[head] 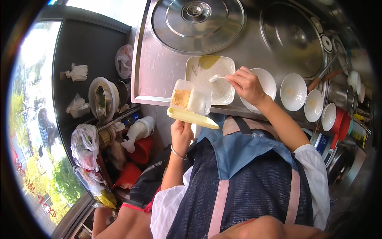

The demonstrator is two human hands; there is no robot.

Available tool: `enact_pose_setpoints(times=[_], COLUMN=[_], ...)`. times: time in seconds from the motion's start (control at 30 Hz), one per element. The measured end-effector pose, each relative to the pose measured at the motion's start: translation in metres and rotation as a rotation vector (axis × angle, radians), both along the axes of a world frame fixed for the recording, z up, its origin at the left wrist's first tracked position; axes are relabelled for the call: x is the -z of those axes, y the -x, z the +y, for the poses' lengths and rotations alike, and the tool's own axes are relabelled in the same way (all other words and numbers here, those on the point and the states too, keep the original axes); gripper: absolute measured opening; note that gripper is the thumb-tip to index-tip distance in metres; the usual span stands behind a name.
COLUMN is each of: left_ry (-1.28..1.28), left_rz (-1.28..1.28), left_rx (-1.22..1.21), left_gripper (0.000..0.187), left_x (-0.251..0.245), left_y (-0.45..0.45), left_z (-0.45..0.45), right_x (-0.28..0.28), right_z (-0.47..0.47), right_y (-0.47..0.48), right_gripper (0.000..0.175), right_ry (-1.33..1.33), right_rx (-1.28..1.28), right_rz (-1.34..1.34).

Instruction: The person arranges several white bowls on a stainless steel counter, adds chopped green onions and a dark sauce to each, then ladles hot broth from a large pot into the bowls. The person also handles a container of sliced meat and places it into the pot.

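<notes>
My left hand (181, 136) grips a seasoning box from below, close to the metal counter's front edge. The box has a yellow hinged lid (194, 118), which hangs open towards me. One clear compartment holds a tan powder (181, 98); its neighbour holds a white, grainy substance (199, 103). Between the fingertips of my right hand (246, 85) is a small spoon (220, 78) with white stuff in its bowl. That spoon is above a square, speckled plate (219, 97) with a yellow patch on its far rim. Behind my right hand, a white bowl (266, 82) is partly covered.
Two large steel lids (195, 33) (294, 50) lie on the steel counter (155, 68). Several white bowls (293, 92) line its right front edge, beside a red ladle (339, 124). Left, a shelf carries basins (104, 98) and plastic bags (85, 146). Another person (131, 224) is close at lower left.
</notes>
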State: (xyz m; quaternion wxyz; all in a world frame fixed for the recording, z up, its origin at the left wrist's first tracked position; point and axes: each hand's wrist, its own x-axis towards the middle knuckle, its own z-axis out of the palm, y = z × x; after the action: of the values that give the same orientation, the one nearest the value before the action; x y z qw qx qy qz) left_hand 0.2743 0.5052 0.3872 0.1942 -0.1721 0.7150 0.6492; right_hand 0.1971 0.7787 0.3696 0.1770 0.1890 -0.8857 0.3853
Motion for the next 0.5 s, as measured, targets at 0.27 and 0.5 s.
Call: enact_pose_setpoints(times=[0.27,0.5], left_ry=[-0.195,-0.309], left_rz=[0.082,0.064], left_rx=[0.116,0.425], left_gripper=[0.019,0.038], left_x=[-0.006,-0.024], left_y=[0.011,0.052], left_z=[0.007,0.076], right_x=[-0.041,-0.058], right_z=[-0.01,0.058], right_y=[-0.023,-0.053], right_gripper=[0.006,0.029], right_ry=[0.249,0.397], right_rx=[-0.081,0.357], right_rz=[-0.223,-0.192])
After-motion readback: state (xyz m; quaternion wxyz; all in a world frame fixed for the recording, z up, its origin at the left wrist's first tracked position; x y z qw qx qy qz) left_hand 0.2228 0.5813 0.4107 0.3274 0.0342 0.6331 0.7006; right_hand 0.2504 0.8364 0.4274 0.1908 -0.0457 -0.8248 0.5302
